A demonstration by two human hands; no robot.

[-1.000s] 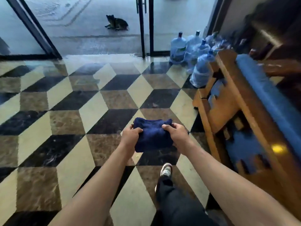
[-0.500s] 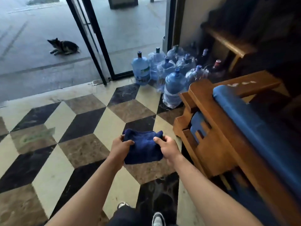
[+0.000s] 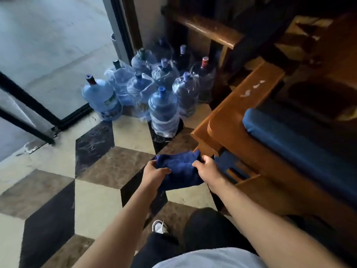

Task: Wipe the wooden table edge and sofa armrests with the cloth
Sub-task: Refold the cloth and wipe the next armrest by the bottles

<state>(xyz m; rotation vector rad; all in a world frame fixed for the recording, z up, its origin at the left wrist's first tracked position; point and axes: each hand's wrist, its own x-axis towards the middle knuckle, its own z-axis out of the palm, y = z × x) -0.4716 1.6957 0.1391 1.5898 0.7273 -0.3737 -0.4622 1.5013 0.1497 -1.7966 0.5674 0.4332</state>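
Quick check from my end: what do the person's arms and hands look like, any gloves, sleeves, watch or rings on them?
Both forearms are bare up to the bottom edge of the frame: no sleeves show. The left hand and the right hand wear no gloves, and no watch, bracelet or ring shows on the wrists or fingers. The only clothing in view is a pale light-blue shirt and dark trousers.

Checkered floor (image 3: 96,200), water jugs (image 3: 163,105) (clustered), glass door (image 3: 48,55)

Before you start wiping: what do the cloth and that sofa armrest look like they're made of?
Cloth: dark blue terry or microfibre, judging by its fuzzy nap and soft folds. Sofa armrest: solid-looking wood with a glossy orange-brown varnish; it shows sheen, plus some whitish marks on top, possibly residue or chipped finish.
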